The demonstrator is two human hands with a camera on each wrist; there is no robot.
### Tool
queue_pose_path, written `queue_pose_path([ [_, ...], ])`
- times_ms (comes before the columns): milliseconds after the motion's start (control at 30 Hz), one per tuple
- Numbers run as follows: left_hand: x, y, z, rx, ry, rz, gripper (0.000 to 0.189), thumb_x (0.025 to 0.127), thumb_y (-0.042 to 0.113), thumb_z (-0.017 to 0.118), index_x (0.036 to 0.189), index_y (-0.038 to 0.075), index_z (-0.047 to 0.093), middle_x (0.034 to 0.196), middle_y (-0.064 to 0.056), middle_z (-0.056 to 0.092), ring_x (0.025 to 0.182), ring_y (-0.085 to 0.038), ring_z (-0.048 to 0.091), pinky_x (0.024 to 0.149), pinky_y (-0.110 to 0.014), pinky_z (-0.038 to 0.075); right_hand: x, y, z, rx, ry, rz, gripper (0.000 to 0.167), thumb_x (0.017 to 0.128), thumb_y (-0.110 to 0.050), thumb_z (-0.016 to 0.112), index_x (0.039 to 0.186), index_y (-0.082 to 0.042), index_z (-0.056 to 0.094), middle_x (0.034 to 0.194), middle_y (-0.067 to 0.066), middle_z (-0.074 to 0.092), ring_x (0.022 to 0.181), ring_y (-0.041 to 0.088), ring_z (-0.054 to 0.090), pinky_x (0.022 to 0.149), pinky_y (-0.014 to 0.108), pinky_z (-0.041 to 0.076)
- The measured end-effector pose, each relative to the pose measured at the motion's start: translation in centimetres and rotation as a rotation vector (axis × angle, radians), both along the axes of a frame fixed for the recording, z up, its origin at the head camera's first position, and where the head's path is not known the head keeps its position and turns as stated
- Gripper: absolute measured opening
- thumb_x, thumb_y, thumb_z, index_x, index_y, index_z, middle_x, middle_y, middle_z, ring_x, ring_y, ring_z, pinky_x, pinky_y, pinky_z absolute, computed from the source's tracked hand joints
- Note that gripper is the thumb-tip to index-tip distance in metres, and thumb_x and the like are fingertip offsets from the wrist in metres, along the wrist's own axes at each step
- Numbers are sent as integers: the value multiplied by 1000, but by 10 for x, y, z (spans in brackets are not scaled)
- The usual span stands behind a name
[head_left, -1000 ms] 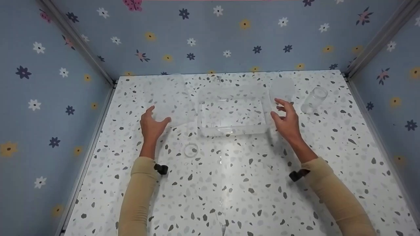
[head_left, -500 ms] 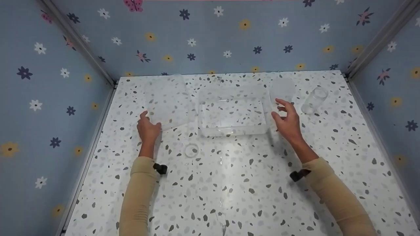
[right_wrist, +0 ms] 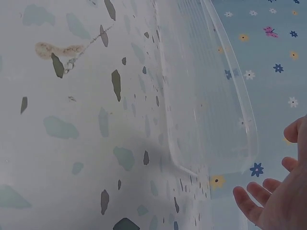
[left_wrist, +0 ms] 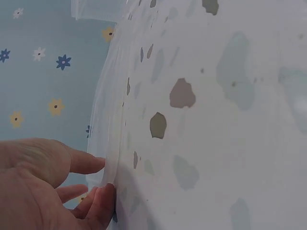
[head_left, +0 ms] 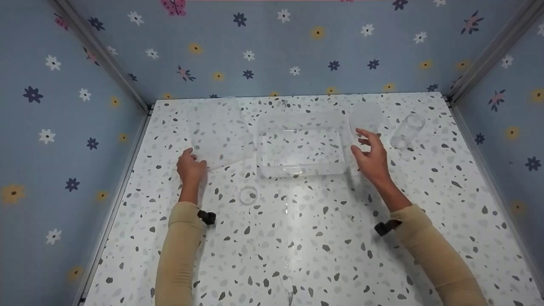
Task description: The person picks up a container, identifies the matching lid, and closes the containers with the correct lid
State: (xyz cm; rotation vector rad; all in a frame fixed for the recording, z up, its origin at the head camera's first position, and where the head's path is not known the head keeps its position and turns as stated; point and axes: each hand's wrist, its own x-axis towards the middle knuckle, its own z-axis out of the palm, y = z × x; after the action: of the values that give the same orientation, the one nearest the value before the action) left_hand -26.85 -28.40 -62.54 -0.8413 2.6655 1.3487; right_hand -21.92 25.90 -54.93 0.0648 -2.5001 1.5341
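My left hand point(head_left: 190, 166) is at the near left corner of a clear rectangular plastic lid point(head_left: 217, 131) on the table. In the left wrist view, the thumb and fingers pinch the rim of that lid point(left_wrist: 101, 129). A clear rectangular plastic box point(head_left: 301, 170) stands upright and uncovered just right of the lid. My right hand point(head_left: 372, 157) hovers beside the box's right side with relaxed, spread fingers and nothing in them. In the right wrist view, the box wall point(right_wrist: 211, 105) rises to the left of the fingers.
Behind the right hand lies a round translucent disc point(head_left: 366, 112). Farther right, a clear glass jar point(head_left: 407, 131) lies tilted on its side. A small clear ring point(head_left: 248, 195) is in front, between the lid and box. Patterned walls point(head_left: 272, 46) enclose the speckled table point(head_left: 323, 263).
My left hand has moved slightly left and toward me, closing on the lid's corner. The lid's near edge has shifted a little toward me. The right hand stays in place.
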Motion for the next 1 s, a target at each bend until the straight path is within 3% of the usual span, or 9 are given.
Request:
queue_pose_path([
  [100,-5,-9,-12,19,-13,7,72,105,11,69,171,2,44,160,-24,63,150,-39,60,130,-53,48,0,0,0,1,-3,-3,54,112,-11,66,164,-8,55,166,18,56,149,42,60,114,61,56],
  [300,-10,-19,-26,58,22,38,63,103,8,70,164,1,56,151,-21,70,145,-36,64,129,-51,50,0,0,1,1,-11,-11,52,112,-11,65,164,-8,55,166,17,56,150,42,59,115,61,56],
  [433,-13,-22,-33,23,57,29,35,100,3,67,134,2,75,123,-14,72,119,-30,63,108,-43,55,-2,1,4,-16,-4,0,52,113,-11,65,164,-8,55,167,18,54,151,44,58,115,62,56],
  [500,-13,-23,-36,9,81,20,16,100,2,64,114,0,73,107,-12,64,103,-29,56,93,-42,48,-3,2,6,-24,6,8,52,113,-12,65,164,-8,56,168,18,53,152,43,58,115,61,56],
  [600,-11,-23,-36,16,105,25,15,101,3,63,112,2,74,105,-11,63,102,-27,55,92,-40,48,-4,3,11,-37,25,11,51,113,-12,65,163,-8,56,168,17,52,152,41,59,114,58,55],
  [700,-8,-20,-30,45,93,37,35,105,5,62,137,3,76,125,-15,72,121,-29,64,111,-43,55,-5,3,17,-46,38,-1,50,114,-14,65,163,-10,57,169,15,52,152,39,59,112,52,55],
  [800,-5,-16,-17,78,52,61,48,108,9,60,155,4,67,148,-19,71,141,-33,65,126,-48,52,-5,4,21,-54,35,-6,50,114,-15,65,163,-11,57,170,13,52,153,37,58,111,47,55],
  [900,0,-10,1,119,18,90,51,109,11,58,160,5,62,154,-20,69,144,-34,66,125,-48,53,-5,4,23,-50,32,-6,50,114,-16,65,164,-11,56,171,13,52,153,36,58,111,44,55],
  [1000,4,-8,12,165,19,115,52,109,12,59,161,4,60,145,-19,76,125,-27,76,106,-39,62,-6,4,24,-47,36,-11,50,114,-15,65,164,-11,57,171,13,52,153,37,59,110,42,55],
])
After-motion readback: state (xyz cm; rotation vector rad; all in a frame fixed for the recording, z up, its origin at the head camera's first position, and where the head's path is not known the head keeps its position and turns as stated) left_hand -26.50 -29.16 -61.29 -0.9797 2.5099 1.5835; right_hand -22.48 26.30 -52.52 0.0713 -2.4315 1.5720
